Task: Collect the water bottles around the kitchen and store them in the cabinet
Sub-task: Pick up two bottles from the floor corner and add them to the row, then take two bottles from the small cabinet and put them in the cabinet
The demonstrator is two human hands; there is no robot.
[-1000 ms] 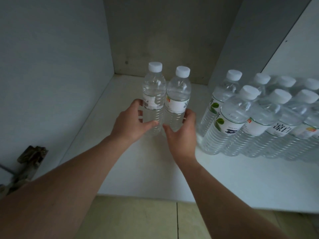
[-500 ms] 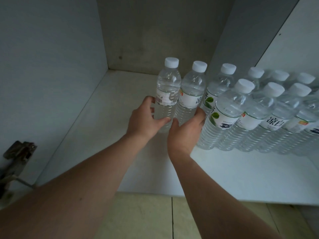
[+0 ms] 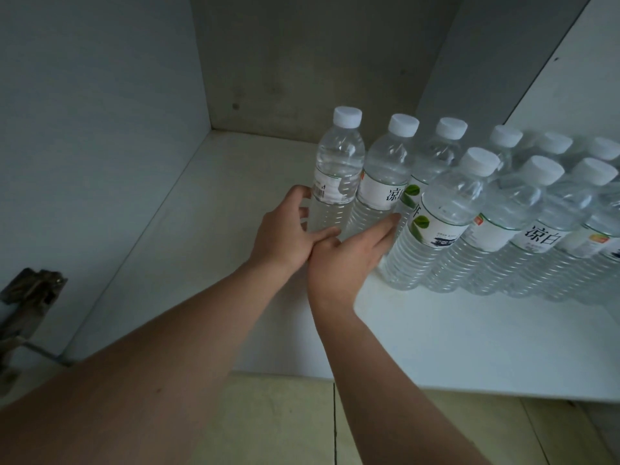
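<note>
Two clear water bottles with white caps stand side by side on the white cabinet shelf (image 3: 208, 236). My left hand (image 3: 285, 239) wraps the lower body of the left water bottle (image 3: 339, 169). My right hand (image 3: 345, 260) holds the base of the second water bottle (image 3: 385, 172), its fingers reaching between that bottle and the stored rows. Both bottles stand upright and touch the left end of the group of stored water bottles (image 3: 523, 209), which fills the right side of the shelf in two rows.
The cabinet's left wall (image 3: 100, 129) and grey back panel (image 3: 302, 62) close in the shelf. A metal door hinge (image 3: 30, 297) sits at the lower left. Beige floor tiles (image 3: 285, 424) show below the shelf's front edge.
Both hands have slid the two bottles to the right along the shelf, from the middle until they meet the stored rows. My right hand's fingers now stretch out flatter.
</note>
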